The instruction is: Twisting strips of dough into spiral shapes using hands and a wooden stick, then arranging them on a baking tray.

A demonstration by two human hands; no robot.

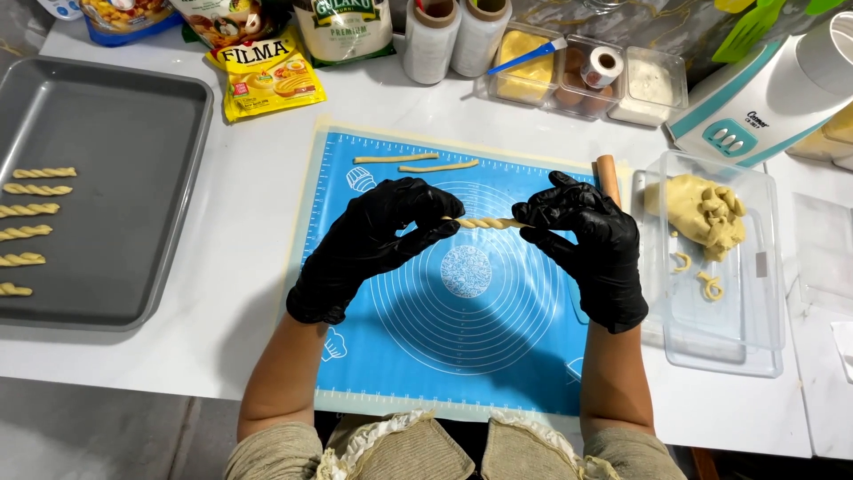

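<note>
Both my hands wear black gloves and hold a twisted strip of yellow dough [486,223] by its ends above the blue silicone baking mat [400,356]. My left hand [378,240] pinches the left end, my right hand [582,240] pinches the right end. Two thin plain dough strips [416,163] lie on the mat's far part. A grey baking tray [133,133] at the left carries several twisted dough sticks [31,211] along its left side.
A clear plastic box [737,329] at the right holds a lump of dough [706,209] and small scraps. A wooden rolling pin [608,173] lies by the mat's right edge. Food packets, rolls, small containers and a white mixer [764,98] line the back.
</note>
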